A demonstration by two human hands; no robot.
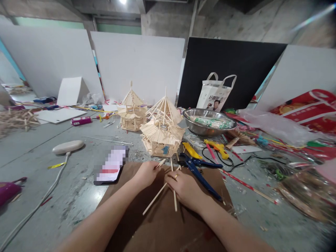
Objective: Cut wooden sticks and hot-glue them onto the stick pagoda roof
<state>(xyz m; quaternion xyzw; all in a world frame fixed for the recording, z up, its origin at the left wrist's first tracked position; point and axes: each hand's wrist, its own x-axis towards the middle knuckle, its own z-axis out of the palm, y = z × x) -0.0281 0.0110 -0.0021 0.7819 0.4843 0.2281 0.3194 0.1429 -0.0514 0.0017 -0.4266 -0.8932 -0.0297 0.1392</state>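
My left hand [147, 174] is closed in a pinch on short pale wooden sticks, whose ends poke out past the fingertips. Beside it, my right hand [186, 187], with a ring on one finger, grips longer wooden sticks [154, 200] that cross at an angle over the brown board [136, 224]. Just beyond my hands stands a wooden-stick pavilion model [162, 136] with a pointed roof. A second pavilion model [132, 112] is behind it to the left. To the right of my right hand lie blue-handled cutters [202, 180].
A phone [111, 166] lies left of my hands, near a white device [68, 147] with a cable. On the right are a yellow glue gun [220, 148], a yellow-handled tool [192, 150], a metal bowl [210, 131] of wrapped sticks and plastic bags. White and black panels stand behind.
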